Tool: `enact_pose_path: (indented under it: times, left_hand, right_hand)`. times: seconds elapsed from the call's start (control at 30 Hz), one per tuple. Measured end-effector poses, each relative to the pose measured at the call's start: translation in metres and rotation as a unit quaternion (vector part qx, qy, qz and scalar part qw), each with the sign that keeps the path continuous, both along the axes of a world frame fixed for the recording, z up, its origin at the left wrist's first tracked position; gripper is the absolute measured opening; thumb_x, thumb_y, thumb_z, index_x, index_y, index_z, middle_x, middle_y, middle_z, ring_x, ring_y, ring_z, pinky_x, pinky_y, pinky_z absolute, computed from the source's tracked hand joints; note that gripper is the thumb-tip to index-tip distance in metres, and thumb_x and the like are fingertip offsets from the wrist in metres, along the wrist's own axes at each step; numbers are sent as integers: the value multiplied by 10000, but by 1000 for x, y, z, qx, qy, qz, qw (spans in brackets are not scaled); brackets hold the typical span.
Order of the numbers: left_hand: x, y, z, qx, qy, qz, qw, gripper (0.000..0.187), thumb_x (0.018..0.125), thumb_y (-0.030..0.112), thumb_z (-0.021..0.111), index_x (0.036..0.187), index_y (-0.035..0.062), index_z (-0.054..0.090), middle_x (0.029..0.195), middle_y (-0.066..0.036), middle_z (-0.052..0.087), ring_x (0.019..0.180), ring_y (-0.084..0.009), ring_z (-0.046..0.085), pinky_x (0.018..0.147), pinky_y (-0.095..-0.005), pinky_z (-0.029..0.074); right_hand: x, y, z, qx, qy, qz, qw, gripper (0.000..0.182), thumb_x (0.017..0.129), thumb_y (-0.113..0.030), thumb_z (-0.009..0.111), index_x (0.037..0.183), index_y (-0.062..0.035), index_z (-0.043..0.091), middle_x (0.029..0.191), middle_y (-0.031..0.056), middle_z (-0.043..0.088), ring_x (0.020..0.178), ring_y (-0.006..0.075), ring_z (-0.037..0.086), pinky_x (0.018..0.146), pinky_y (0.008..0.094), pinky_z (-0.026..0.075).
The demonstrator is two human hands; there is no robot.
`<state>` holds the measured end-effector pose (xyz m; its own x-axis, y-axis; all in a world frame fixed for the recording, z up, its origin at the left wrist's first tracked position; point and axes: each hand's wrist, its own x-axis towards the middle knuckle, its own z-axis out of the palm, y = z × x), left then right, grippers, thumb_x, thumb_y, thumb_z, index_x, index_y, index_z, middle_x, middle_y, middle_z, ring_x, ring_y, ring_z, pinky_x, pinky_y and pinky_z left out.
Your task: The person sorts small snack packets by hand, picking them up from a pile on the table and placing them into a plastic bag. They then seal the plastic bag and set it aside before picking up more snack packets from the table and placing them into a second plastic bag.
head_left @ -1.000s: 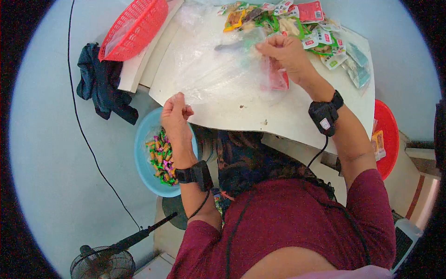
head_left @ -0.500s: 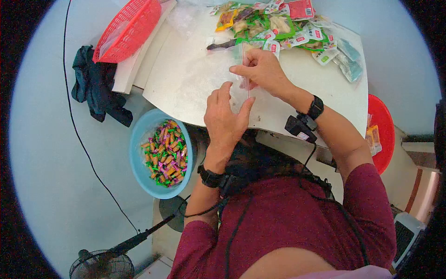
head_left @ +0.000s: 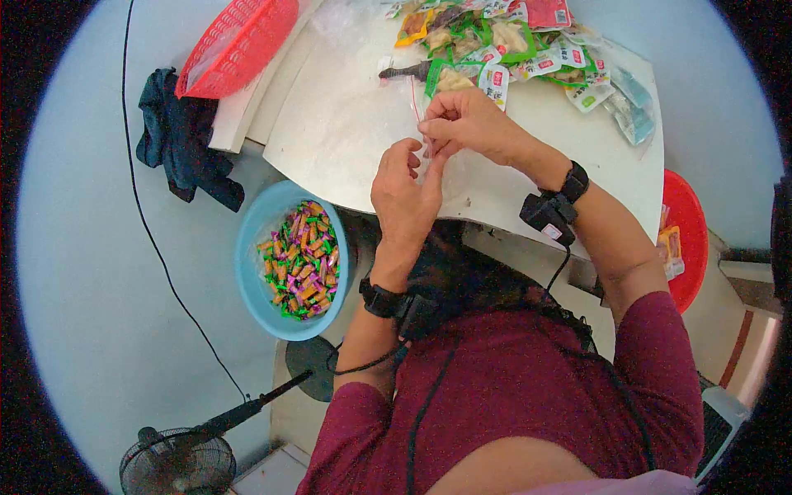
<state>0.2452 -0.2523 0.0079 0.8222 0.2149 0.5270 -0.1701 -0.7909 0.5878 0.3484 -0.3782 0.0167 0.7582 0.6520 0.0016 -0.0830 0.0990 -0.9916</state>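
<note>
A clear plastic zip bag (head_left: pixel 406 109) with a red line along its mouth lies over the white table, and both hands are at that mouth. My right hand (head_left: pixel 472 130) pinches the edge between thumb and fingers. Closer to me, my left hand (head_left: pixel 404 196) has its fingers curled and its thumb up against the same edge, just below the right fingertips. The fingertips partly hide the strip between them. Beyond the hands, a pile of sealed food packets (head_left: pixel 483 45) covers the far part of the table.
A blue basin (head_left: pixel 245 272) of small wrapped sweets (head_left: pixel 301 264) stands below the table's left edge. To the left are a red basket (head_left: pixel 239 49) and dark cloth (head_left: pixel 177 140). A red tub (head_left: pixel 693 239) with packets sits right, a fan (head_left: pixel 177 462) lower left.
My left hand has gone from spread fingers on the bag to curled fingers at its edge. The two hands are closer together, and the whole view has shifted slightly.
</note>
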Motion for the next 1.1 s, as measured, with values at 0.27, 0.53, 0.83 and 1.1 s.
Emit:
enact_pose_path:
  times: [0.27, 0.53, 0.83, 1.1]
  left_hand:
    - [2, 10, -3, -38, 4, -19, 999, 100, 805, 101, 658, 797, 7, 626, 718, -106, 631, 631, -183, 617, 564, -304, 475]
    - [4, 24, 4, -57, -23, 29, 998, 112, 840, 106, 616, 820, -4, 621, 734, -106, 641, 654, -173, 606, 603, -299, 483]
    - [-1, 43, 41, 6, -129, 176, 976, 80, 912, 104, 517, 920, 27, 538, 733, -125, 635, 622, -226, 613, 592, -340, 489]
    - [4, 45, 34, 95, -122, 174, 972, 205, 849, 29, 571, 1053, 8, 578, 750, -169, 621, 669, -308, 619, 605, -369, 487]
  right_hand:
    - [-1, 2, -1, -6, -11, -25, 1000, 208, 839, -181, 656, 789, 11, 591, 704, 82, 631, 622, 144, 654, 525, 266, 553]
    - [5, 2, -9, 15, -50, -39, 998, 223, 841, -181, 654, 772, 19, 585, 681, 105, 642, 591, 160, 661, 508, 270, 547]
    - [5, 0, -7, -69, -115, -85, 987, 216, 856, -180, 637, 805, 28, 601, 682, 104, 643, 608, 154, 666, 508, 260, 547]
    - [1, -1, 2, -99, -151, -74, 981, 221, 853, -215, 640, 907, -2, 659, 724, 77, 665, 605, 126, 656, 512, 255, 534]
